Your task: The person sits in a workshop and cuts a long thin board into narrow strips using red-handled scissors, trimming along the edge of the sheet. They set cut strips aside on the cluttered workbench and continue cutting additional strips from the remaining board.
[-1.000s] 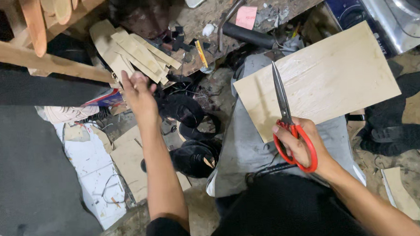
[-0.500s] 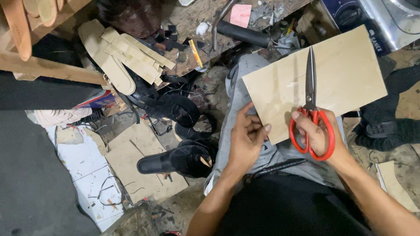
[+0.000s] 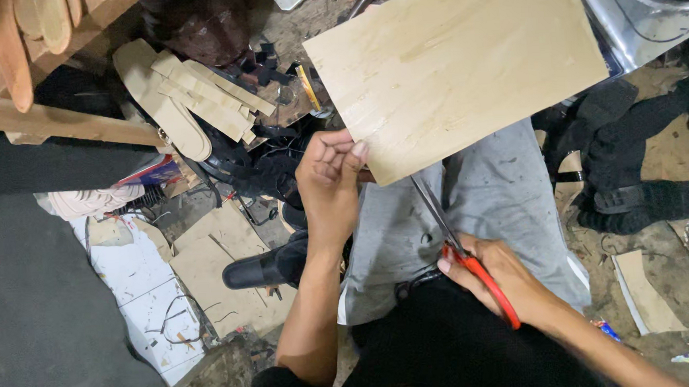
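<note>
My left hand [image 3: 329, 178] pinches the near left corner of a large tan sheet of thin board [image 3: 456, 59], which is lifted up over my lap. Red-handled scissors [image 3: 463, 250] are gripped in my right hand [image 3: 497, 276], and their blades point up at the sheet's lower edge. The blade tips meet the edge of the board just right of my left hand. Grey trousers [image 3: 488, 201] cover my knees below the sheet.
Tan sole-shaped cutouts [image 3: 187, 95] lie in a pile at upper left beside a wooden beam [image 3: 53, 124]. Black shoes [image 3: 265, 266] and cardboard scraps [image 3: 213, 265] sit on the floor at left. More black footwear [image 3: 640, 199] lies at right, and a metal appliance [image 3: 644, 8] stands at upper right.
My left hand came back from the pile of cutouts and took the sheet's corner. The sheet rose closer to the camera, and the scissors moved off its face down to its lower edge.
</note>
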A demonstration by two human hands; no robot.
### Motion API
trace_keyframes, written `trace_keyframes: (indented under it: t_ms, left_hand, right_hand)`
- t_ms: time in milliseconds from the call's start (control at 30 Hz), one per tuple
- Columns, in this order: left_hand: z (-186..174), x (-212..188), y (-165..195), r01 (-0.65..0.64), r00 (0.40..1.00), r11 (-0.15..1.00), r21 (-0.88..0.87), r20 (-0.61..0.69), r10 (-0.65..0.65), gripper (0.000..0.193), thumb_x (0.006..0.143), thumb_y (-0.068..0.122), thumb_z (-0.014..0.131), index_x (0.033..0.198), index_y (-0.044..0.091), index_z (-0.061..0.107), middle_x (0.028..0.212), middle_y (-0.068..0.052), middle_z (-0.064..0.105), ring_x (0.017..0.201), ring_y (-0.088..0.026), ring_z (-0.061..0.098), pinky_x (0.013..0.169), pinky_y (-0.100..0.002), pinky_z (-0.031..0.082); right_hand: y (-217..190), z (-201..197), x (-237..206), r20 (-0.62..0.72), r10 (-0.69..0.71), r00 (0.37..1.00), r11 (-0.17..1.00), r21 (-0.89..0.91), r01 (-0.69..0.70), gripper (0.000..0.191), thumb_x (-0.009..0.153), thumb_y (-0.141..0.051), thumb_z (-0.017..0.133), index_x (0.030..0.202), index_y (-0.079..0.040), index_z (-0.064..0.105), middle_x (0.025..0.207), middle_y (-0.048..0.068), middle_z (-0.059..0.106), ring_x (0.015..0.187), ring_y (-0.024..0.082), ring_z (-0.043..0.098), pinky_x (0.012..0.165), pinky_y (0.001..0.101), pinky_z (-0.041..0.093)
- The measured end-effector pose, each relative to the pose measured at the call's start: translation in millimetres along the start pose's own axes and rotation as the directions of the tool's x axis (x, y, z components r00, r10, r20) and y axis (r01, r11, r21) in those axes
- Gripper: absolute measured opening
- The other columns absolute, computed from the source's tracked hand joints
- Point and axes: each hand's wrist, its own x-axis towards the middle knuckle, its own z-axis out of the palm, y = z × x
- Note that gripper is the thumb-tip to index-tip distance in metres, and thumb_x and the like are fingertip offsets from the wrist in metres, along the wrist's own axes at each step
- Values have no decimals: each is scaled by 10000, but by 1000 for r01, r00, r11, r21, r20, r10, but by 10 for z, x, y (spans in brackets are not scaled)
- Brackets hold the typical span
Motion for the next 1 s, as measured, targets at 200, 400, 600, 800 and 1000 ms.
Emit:
trace_keyframes:
  t_ms: [200, 400, 600, 800, 1000]
  left_hand:
    - [237, -194, -93, 73, 997, 997, 8, 22, -74, 123, 1022, -35, 635, 1131, -27, 579, 1030, -87, 713, 895, -108, 687, 702, -255, 595]
    - [280, -293, -225, 78, 996, 997, 7, 36, -78, 109, 1028, -29, 634, 1127, -21, 592, 1019, -81, 700, 903, -104, 684, 736, -265, 617]
    - [176, -260, -408, 127, 991, 992, -1, 30, -127, 110, 1012, -38, 630, 1111, -24, 585, 1005, -87, 699, 865, -123, 696, 681, -286, 618]
    - [119, -350, -610, 264, 963, 964, -27, 64, -262, 124, 995, -17, 636, 1107, -26, 584, 995, -88, 696, 855, -143, 713, 685, -293, 632]
    - [87, -451, -655, 302, 951, 953, 22, 64, -303, 119, 996, -11, 641, 1098, -38, 585, 997, -102, 714, 843, -145, 718, 705, -289, 624]
  right_hand:
    - [-124, 18, 170, -58, -107, 993, 987, 113, 113, 317, 912, -356, 633, 962, -45, 595, 739, 107, 610, 686, 233, 605, 662, 383, 502]
    - [-13, 182, 286, -44, -3, 999, 969, 246, 14, 333, 954, -352, 597, 840, -38, 595, 634, 99, 568, 588, 193, 556, 562, 354, 457]
    - [248, 318, 301, -23, 130, 991, 920, 376, -112, 487, 974, -350, 597, 618, -22, 549, 448, 60, 502, 358, 152, 488, 381, 318, 375]
    - [279, 303, 357, 15, 78, 997, 861, 504, -75, 403, 957, -319, 617, 679, -33, 564, 491, 42, 546, 394, 149, 533, 397, 306, 409]
    - [409, 374, 484, 46, 91, 995, 835, 540, -102, 392, 973, -271, 585, 661, -35, 556, 492, 37, 523, 401, 151, 502, 434, 316, 400]
